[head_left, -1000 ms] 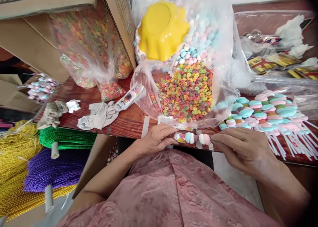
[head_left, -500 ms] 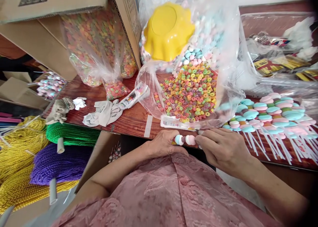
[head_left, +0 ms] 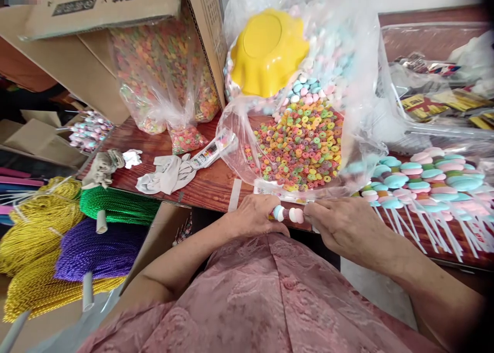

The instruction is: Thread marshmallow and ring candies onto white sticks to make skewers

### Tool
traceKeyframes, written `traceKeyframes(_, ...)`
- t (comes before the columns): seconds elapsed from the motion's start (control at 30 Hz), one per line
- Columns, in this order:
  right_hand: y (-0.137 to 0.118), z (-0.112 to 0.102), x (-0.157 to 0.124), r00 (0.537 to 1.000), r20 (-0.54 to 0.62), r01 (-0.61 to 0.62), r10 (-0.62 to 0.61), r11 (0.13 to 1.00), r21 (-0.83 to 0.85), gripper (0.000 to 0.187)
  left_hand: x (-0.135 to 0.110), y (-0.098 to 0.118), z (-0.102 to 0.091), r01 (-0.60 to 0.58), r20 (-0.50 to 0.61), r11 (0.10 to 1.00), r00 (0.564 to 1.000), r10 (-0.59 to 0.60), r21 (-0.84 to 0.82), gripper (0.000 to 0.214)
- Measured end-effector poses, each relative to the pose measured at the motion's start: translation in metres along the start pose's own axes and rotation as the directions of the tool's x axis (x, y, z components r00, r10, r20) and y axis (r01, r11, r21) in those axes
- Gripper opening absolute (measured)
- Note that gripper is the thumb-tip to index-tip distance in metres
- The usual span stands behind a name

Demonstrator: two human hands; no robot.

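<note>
My left hand is closed around the left end of a candy skewer, held level just off the table's front edge. Blue, white and pink puffy pieces show between my hands, with a darker ring among them. At the skewer's right end, my right hand has its fingers pinched together; what lies inside the pinch is hidden. Just beyond my hands, small coloured ring candies lie heaped in an opened clear plastic bag. Blue, pink and white puffy candies sit behind them.
A yellow scalloped bowl rests upside down on the candies. Finished candy skewers are piled at right, sticks towards me. A cardboard box with bagged rings stands at left, near gloves. Green cord and purple cord lie lower left.
The whole view has shifted slightly, so things on the table appear farther right. My right hand has turned a little at the skewer's end; my left hand keeps its hold.
</note>
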State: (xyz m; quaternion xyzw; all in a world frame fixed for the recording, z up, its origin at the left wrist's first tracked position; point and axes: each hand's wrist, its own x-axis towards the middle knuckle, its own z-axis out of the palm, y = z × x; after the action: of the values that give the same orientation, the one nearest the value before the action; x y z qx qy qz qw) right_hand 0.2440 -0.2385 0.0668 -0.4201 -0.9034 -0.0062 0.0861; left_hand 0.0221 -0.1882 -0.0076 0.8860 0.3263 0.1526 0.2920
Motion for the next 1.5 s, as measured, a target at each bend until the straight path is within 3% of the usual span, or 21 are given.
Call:
traceKeyframes(0.13,0.000,0.005,0.002,0.999,-0.029,0.019,-0.019,1.000,-0.006,0.021,0.001,0.001,-0.002,-0.029,0.031,0.999,0.999,0.030,-0.041,0.047)
traceKeyframes(0.27,0.002,0.015,-0.005,0.995,-0.097,-0.013,0.019,0.998,0.060,0.025,0.003,0.001,-0.021,-0.088,0.009,0.972,0.996,0.088,0.219,0.053)
traceKeyframes(0.37,0.002,0.029,-0.010,0.972,-0.191,-0.098,0.140,0.972,0.214,0.025,0.005,0.001,-0.039,0.000,0.047,0.909,0.999,-0.022,0.417,0.036)
traceKeyframes(0.43,-0.002,0.040,-0.010,0.950,-0.234,-0.139,0.206,0.952,0.273,0.024,0.007,0.002,-0.045,0.047,0.103,0.906,0.990,-0.099,0.420,0.019)
traceKeyframes(0.63,-0.021,0.062,0.004,0.920,-0.346,-0.196,0.185,0.981,0.001,0.026,0.014,-0.001,-0.032,0.049,0.114,0.908,0.988,-0.106,0.417,0.015)
traceKeyframes(0.7,-0.024,0.063,0.009,0.914,-0.355,-0.201,0.198,0.979,0.027,0.025,0.018,-0.002,-0.031,0.029,0.118,0.893,0.989,-0.091,0.450,0.015)
traceKeyframes(0.77,-0.026,0.066,0.013,0.896,-0.352,-0.217,0.269,0.959,0.181,0.023,0.023,0.003,-0.039,-0.018,0.113,0.861,0.993,-0.045,0.508,0.018)
traceKeyframes(0.83,-0.026,0.071,0.017,0.855,-0.323,-0.242,0.406,0.862,0.445,0.021,0.027,0.015,-0.056,-0.076,0.049,0.812,0.997,0.058,0.579,0.028)
traceKeyframes(0.9,-0.025,0.077,0.023,0.784,-0.272,-0.241,0.558,0.677,0.695,0.020,0.026,0.034,-0.075,-0.136,-0.066,0.777,0.973,0.222,0.615,0.041)
traceKeyframes(0.97,-0.023,0.082,0.029,0.692,-0.231,-0.204,0.684,0.492,0.847,0.019,0.020,0.053,-0.089,-0.247,-0.180,0.779,0.892,0.416,0.577,0.042)
traceKeyframes(1.03,-0.021,0.084,0.034,0.615,-0.204,-0.150,0.762,0.367,0.918,0.019,0.012,0.061,-0.092,-0.393,-0.284,0.807,0.792,0.541,0.440,0.035)
traceKeyframes(1.07,-0.020,0.084,0.036,0.587,-0.194,-0.125,0.786,0.325,0.938,0.019,0.010,0.060,-0.089,-0.426,-0.345,0.844,0.778,0.525,0.325,0.031)
traceKeyframes(1.1,-0.019,0.083,0.037,0.567,-0.185,-0.104,0.802,0.293,0.950,0.020,0.009,0.054,-0.085,-0.406,-0.417,0.898,0.796,0.440,0.172,0.027)
traceKeyframes(1.17,-0.018,0.082,0.036,0.543,-0.192,-0.079,0.817,0.277,0.958,0.021,0.014,0.036,-0.075,-0.234,-0.534,0.943,0.842,0.074,-0.237,0.025)
traceKeyframes(1.2,-0.017,0.081,0.035,0.536,-0.210,-0.077,0.818,0.295,0.952,0.020,0.019,0.026,-0.071,-0.178,-0.556,0.864,0.820,-0.134,-0.470,0.031)
traceKeyframes(1.23,-0.017,0.081,0.033,0.537,-0.237,-0.083,0.810,0.330,0.940,0.019,0.025,0.017,-0.069,-0.182,-0.529,0.722,0.799,-0.288,-0.668,0.040)
traceKeyframes(1.27,-0.017,0.081,0.032,0.543,-0.274,-0.093,0.794,0.381,0.920,0.017,0.031,0.009,-0.068,-0.221,-0.480,0.558,0.794,-0.373,-0.800,0.048)
traceKeyframes(1.33,-0.016,0.081,0.030,0.568,-0.366,-0.114,0.737,0.511,0.852,0.013,0.044,0.003,-0.072,-0.262,-0.365,0.284,0.831,-0.419,-0.922,0.056)
traceKeyframes(1.4,-0.015,0.081,0.029,0.595,-0.472,-0.118,0.650,0.651,0.750,0.010,0.055,0.006,-0.077,-0.253,-0.292,0.146,0.855,-0.429,-0.956,0.048)
traceKeyframes(1.5,-0.012,0.080,0.030,0.590,-0.649,-0.154,0.481,0.855,0.495,0.018,0.069,0.019,-0.080,-0.276,-0.264,0.062,0.795,-0.546,-0.959,0.030)
